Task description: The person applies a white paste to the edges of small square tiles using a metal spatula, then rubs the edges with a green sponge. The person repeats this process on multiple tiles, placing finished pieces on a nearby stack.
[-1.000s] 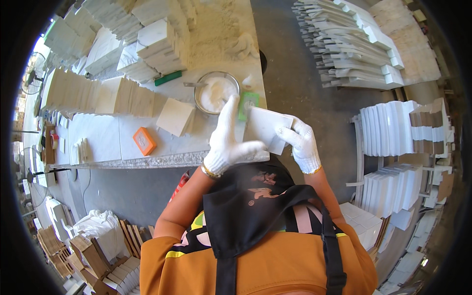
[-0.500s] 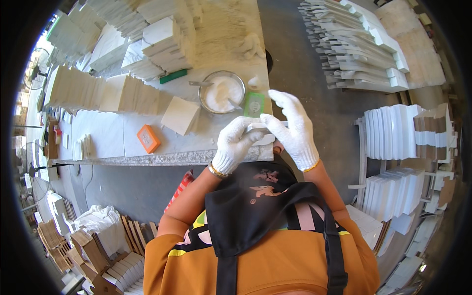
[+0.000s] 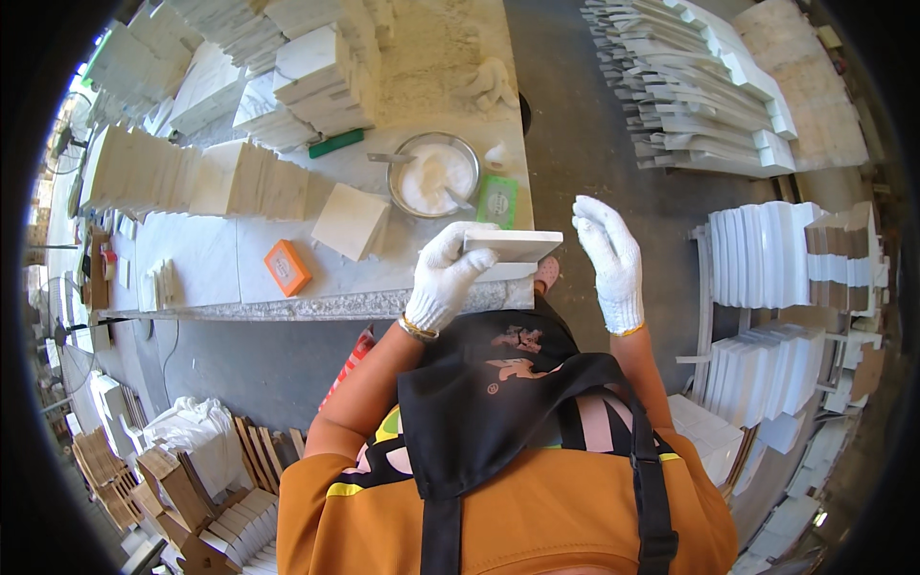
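Observation:
My left hand (image 3: 447, 273), in a white knitted glove, grips the left end of a pale stone tile (image 3: 522, 243) and holds it edge-on near the bench corner. Just below that tile shows the edge of another white slab (image 3: 517, 271); whether the two touch I cannot tell. Off to the right, my gloved right hand (image 3: 610, 264) is apart from the tile, fingers stretched out and nothing in them. Beyond the left hand stands a metal bowl (image 3: 394, 192) of white paste or powder, with a putty knife (image 3: 391, 158) across its rim. Beside it lies a green rectangular block (image 3: 497, 196).
On the marble-topped bench (image 3: 206, 268) are an orange block (image 3: 287, 268), a square tile stack (image 3: 349, 222), a green bar (image 3: 336, 144) and long rows of tiles (image 3: 182, 172). Stacked white slabs (image 3: 767, 257) stand on racks at the right. A pink shoe (image 3: 546, 273) shows by the bench corner.
My right hand has come away from the tile and moved right and slightly down. The left hand keeps the tile, which now shows its long edge more fully.

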